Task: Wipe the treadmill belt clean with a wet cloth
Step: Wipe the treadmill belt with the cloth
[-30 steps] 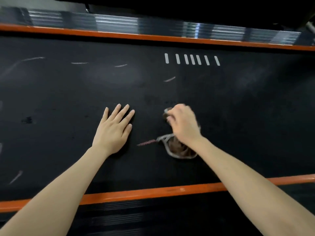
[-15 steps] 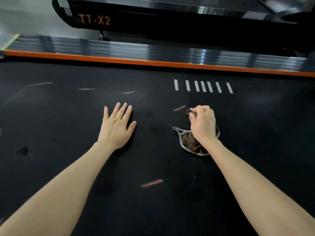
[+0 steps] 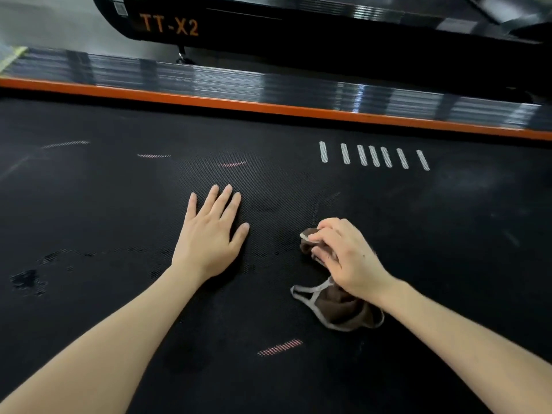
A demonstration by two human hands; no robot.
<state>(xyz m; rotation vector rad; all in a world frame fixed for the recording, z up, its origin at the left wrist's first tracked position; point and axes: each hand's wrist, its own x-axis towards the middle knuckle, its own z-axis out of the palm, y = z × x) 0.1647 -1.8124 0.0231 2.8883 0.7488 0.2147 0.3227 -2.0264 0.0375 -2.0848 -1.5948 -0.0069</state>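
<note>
Right hand [image 3: 343, 258], fingers clenching the brown cloth [image 3: 343, 309], is dragging it back from its farther reach of half a second ago across the treadmill belt [image 3: 448, 264]; left hand [image 3: 209, 237], fingers spread flat, is bracing. Scrubbing is continuing; damp patches [image 3: 27, 279] far beyond the left fingers are awaiting wiping.

Black mesh-textured treadmill belt [image 3: 298, 189]; orange edge stripe [image 3: 268, 107] at 12 o'clock; seven white bars [image 3: 373, 156] at 1 o'clock; brown cloth [image 3: 343, 309] with grey hem; orange "TT-X2" lettering [image 3: 169, 25].
</note>
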